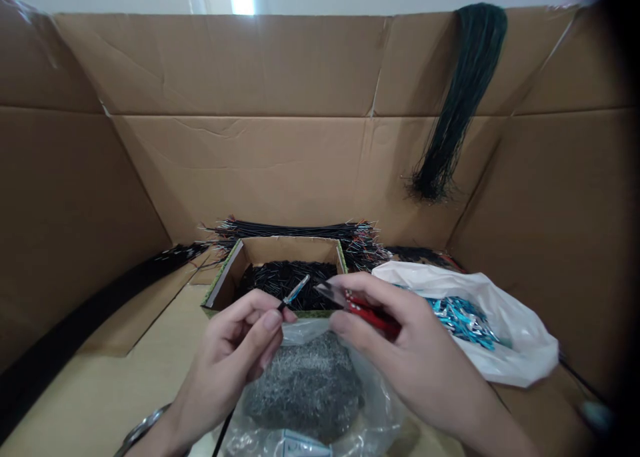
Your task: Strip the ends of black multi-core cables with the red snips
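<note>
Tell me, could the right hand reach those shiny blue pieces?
Probably yes: the blue pieces show in the open white bag beside the right hand, though that hand holds a red tool.

Can count one left hand (243, 343) and one right hand (415, 337) near lower centre; one red-handled cutter (367, 313) and one held cable (296, 292) mid-frame; one box (295, 249) there, with black pieces (273, 275) too many to count; one white bag (527, 340) at right, one clear bag (380, 403) at bottom; one hanging bundle (465, 97) at upper right.
</note>
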`<action>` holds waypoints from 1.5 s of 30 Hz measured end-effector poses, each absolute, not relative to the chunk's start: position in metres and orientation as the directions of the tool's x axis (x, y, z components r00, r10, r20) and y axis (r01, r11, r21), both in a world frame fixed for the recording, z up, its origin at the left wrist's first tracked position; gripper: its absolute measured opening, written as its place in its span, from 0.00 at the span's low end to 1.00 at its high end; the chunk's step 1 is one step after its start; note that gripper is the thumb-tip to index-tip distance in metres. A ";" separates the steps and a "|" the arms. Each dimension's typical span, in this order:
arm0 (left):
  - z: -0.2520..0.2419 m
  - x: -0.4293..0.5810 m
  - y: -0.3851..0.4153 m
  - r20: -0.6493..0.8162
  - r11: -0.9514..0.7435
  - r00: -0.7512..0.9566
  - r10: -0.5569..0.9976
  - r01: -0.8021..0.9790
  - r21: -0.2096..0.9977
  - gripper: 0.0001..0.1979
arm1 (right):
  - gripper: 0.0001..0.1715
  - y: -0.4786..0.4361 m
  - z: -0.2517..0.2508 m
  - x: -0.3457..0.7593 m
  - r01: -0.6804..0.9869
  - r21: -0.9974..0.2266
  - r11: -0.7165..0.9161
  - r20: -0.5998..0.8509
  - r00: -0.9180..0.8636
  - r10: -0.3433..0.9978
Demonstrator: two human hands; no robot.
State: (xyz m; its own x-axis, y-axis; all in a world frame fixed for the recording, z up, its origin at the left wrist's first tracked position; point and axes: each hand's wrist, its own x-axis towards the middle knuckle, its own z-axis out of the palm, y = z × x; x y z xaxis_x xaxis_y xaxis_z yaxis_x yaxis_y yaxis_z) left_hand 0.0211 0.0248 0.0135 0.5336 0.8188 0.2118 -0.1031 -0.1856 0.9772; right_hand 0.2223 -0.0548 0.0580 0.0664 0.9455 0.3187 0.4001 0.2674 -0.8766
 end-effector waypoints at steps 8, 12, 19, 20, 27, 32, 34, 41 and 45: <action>0.010 0.019 0.024 0.304 -0.285 0.503 0.809 -0.116 0.952 0.13 | 0.08 -0.069 0.062 0.218 0.635 -0.703 0.320 0.481 0.093 0.872; 0.009 0.019 0.022 0.326 -0.307 0.510 0.796 -0.123 0.944 0.12 | 0.09 -0.072 0.059 0.213 0.687 -0.645 0.335 0.515 0.067 0.854; 0.010 0.021 0.021 0.342 -0.325 0.516 0.785 -0.126 0.937 0.11 | 0.10 -0.069 0.058 0.212 0.687 -0.659 0.305 0.468 0.058 0.882; 0.011 0.021 0.020 0.349 -0.333 0.519 0.781 -0.127 0.934 0.11 | 0.10 -0.069 0.058 0.212 0.689 -0.658 0.304 0.467 0.057 0.882; 0.012 0.022 0.020 0.388 -0.383 0.531 0.754 -0.125 0.915 0.12 | 0.12 -0.069 0.059 0.215 0.682 -0.671 0.290 0.425 0.033 0.905; 0.013 0.023 0.019 0.388 -0.392 0.509 0.768 -0.105 0.914 0.11 | 0.12 -0.070 0.065 0.214 0.687 -0.684 0.247 0.370 0.035 0.929; 0.014 0.023 0.018 0.400 -0.412 0.506 0.764 -0.094 0.906 0.11 | 0.12 -0.071 0.067 0.214 0.685 -0.690 0.233 0.343 0.026 0.939; 0.010 0.017 0.018 0.508 -0.579 0.502 0.700 -0.017 0.815 0.06 | 0.13 -0.074 0.067 0.217 0.667 -0.683 0.297 0.356 -0.051 0.933; 0.009 0.016 0.019 0.553 -0.663 0.513 0.656 0.042 0.748 0.05 | 0.14 -0.076 0.059 0.217 0.680 -0.641 0.356 0.433 -0.063 0.899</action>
